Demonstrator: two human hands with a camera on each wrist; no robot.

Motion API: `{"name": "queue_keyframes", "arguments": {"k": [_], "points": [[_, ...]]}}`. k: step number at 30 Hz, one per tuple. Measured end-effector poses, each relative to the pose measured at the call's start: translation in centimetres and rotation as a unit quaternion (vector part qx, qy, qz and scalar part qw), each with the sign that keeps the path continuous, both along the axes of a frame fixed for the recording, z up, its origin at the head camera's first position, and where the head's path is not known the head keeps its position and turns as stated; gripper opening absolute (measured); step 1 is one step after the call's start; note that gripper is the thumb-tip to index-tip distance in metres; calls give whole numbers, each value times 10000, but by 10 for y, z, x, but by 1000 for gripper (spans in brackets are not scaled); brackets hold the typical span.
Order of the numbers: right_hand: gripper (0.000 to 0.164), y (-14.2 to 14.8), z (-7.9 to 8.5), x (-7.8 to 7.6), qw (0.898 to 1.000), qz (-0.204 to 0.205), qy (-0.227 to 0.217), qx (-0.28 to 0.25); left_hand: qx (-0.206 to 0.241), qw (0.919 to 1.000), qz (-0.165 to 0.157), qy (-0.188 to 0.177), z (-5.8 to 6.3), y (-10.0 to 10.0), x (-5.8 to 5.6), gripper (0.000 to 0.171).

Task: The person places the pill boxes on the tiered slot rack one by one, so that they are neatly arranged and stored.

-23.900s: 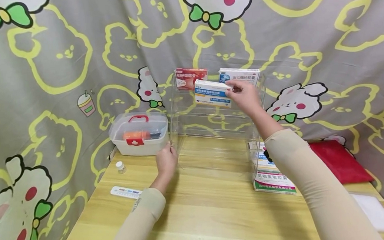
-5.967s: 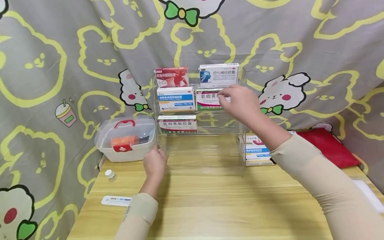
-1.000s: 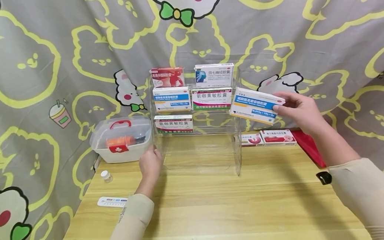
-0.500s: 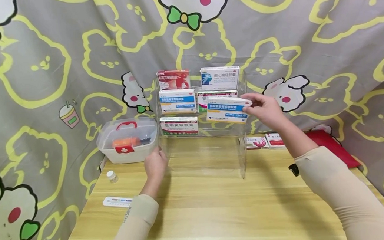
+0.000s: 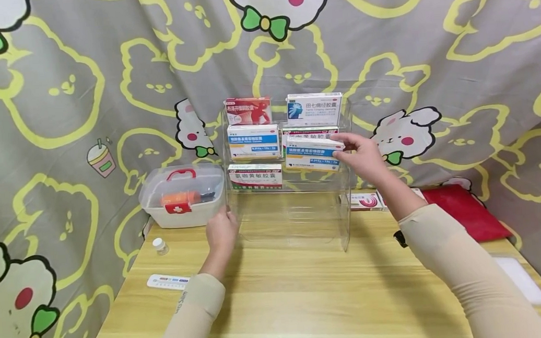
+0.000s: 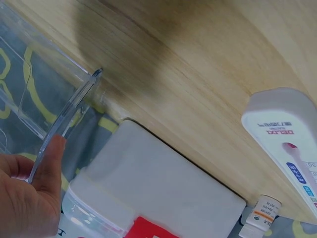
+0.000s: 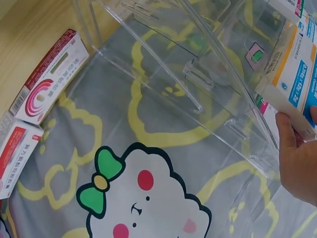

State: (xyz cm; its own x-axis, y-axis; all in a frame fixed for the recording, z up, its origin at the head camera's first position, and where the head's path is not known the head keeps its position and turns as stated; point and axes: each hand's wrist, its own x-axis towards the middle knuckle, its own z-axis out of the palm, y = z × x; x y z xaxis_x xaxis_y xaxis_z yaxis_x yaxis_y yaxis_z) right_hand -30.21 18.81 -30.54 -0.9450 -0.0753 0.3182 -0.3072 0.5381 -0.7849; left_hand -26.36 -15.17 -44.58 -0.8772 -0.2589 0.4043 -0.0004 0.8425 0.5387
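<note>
My right hand (image 5: 363,154) pinches the right end of a white, blue and yellow medicine box (image 5: 311,155). That box sits at the right of the clear display rack (image 5: 346,221), partly covering a green-and-white medicine box (image 5: 291,134) behind it. The right wrist view also shows the held box (image 7: 292,69) close to the rack's clear side. My left hand (image 5: 222,230) grips the rack's left side edge, with the thumb along the clear panel (image 6: 64,116). Other boxes stand on the rack: red (image 5: 247,111), white (image 5: 314,108), blue-and-white (image 5: 253,141) and green-and-white (image 5: 255,177).
Left of the rack is a first-aid box (image 5: 183,196), with a small bottle (image 5: 160,245) and a thermometer (image 5: 167,281) nearer. Two medicine boxes (image 5: 366,201) lie behind the right arm, beside a red pouch (image 5: 467,213). A white pad (image 5: 520,280) lies far right.
My right hand has carried the blue-and-white medicine box leftward to the rack. The left hand keeps its grip. Since the oldest frame, several boxes have been added to the rack's tiers.
</note>
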Motion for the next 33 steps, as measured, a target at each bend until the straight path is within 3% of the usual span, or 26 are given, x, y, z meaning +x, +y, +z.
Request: {"name": "queue_keyframes", "arguments": {"k": [12,20,28,33], "points": [[38,-15,-17,1,9940,116,475,976,-23,9999,28,165,-3,0,-1,15],[36,-24,-27,1,9831,-305,801,1620,-38,9997,82,205,-4,1,-2,15],[29,-32,-23,5,9650,-731,881,2360,31,9999,79,139,-4,1,-1,16],[21,-34,-18,4,9402,-804,1095,3123,37,10000,46,73,-4,1,-2,18]]}}
